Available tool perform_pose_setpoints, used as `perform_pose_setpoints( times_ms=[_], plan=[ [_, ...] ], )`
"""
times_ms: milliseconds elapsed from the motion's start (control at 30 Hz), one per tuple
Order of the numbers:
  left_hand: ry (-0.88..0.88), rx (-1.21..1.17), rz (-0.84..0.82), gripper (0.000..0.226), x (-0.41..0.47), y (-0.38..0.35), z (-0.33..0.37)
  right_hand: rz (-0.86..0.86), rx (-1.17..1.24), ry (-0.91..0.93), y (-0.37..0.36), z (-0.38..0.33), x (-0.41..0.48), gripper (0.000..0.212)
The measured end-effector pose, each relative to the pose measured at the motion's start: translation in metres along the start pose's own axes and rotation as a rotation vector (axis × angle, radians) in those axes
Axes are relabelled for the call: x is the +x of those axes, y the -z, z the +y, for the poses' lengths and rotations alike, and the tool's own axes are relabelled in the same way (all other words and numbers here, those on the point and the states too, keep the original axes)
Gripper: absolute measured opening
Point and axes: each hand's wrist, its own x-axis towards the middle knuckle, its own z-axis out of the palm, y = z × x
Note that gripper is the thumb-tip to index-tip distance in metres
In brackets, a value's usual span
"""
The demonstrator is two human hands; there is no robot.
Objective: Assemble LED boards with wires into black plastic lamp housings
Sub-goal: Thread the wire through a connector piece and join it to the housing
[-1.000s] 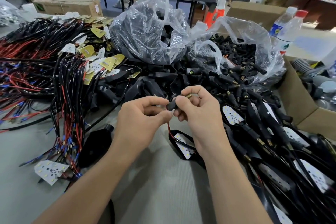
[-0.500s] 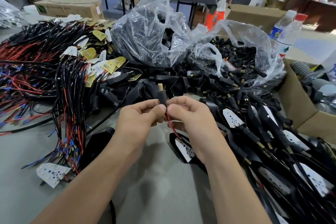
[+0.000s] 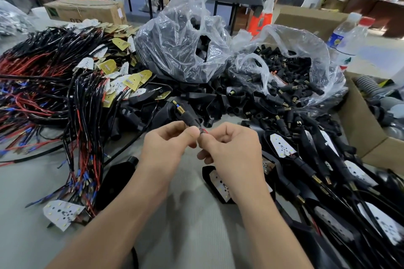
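Observation:
My left hand [image 3: 169, 145] pinches a small black stem piece [image 3: 189, 119] with a brass threaded tip, which points up and to the left. A blue wire end pokes out of that tip. My right hand [image 3: 235, 150] pinches the red wire [image 3: 205, 130] where it enters the stem's lower end. Below my right hand lies a black lamp housing with a white LED board [image 3: 219, 183] in it, partly hidden by my wrist. A loose white LED board [image 3: 62, 211] lies at the near left.
Bundles of red and black wires with boards [image 3: 85, 102] cover the left. Two clear bags of black parts [image 3: 183, 46] stand behind my hands. Assembled lamp housings [image 3: 332, 192] pile up at the right beside a cardboard box [image 3: 360, 129]. Water bottles [image 3: 347, 37] stand far right.
The stem has turned from lying sideways between my fingers to pointing up-left, and the blue wire end now shows at its brass tip. Both hands have stayed together.

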Motion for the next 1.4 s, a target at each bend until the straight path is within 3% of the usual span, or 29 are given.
perform_pose_setpoints(
  times_ms=[100, 300, 500, 667, 833, 1000, 1100, 1267, 1333, 1400],
  plan=[
    [-0.049, -0.022, 0.059, 0.033, -0.002, -0.001, 0.002, -0.088, 0.205, -0.060, -0.001, -0.001, -0.001, 0.013],
    [-0.066, -0.011, 0.001, 0.022, 0.000, 0.000, 0.000, -0.079, 0.458, -0.137, 0.000, 0.000, 0.003, 0.016],
    [-0.096, 0.084, -0.115, 0.012, 0.008, 0.007, -0.003, 0.021, 0.232, -0.055, -0.004, 0.002, 0.004, 0.025],
    [-0.044, 0.024, -0.170, 0.052, 0.004, 0.007, -0.005, 0.033, 0.127, -0.024, -0.008, 0.001, 0.002, 0.017],
    [-0.039, -0.071, -0.057, 0.061, 0.003, 0.003, -0.005, 0.032, 0.166, 0.004, -0.010, -0.002, 0.003, 0.023],
    [-0.044, 0.041, -0.050, 0.059, 0.007, 0.008, -0.006, -0.042, 0.104, 0.032, -0.005, -0.002, -0.001, 0.009],
    [-0.103, 0.112, -0.058, 0.058, 0.010, 0.013, -0.007, -0.044, 0.003, 0.031, 0.001, -0.005, -0.001, 0.016],
    [-0.210, 0.202, 0.101, 0.062, 0.022, 0.021, -0.008, -0.050, 0.055, -0.016, 0.000, -0.007, -0.001, 0.018],
    [-0.155, 0.129, 0.127, 0.063, 0.024, 0.021, -0.007, -0.029, 0.027, -0.017, -0.003, -0.005, -0.003, 0.020],
    [0.015, -0.098, 0.004, 0.058, 0.024, 0.020, -0.004, 0.007, 0.061, -0.012, -0.006, -0.005, -0.004, 0.020]
  ],
)
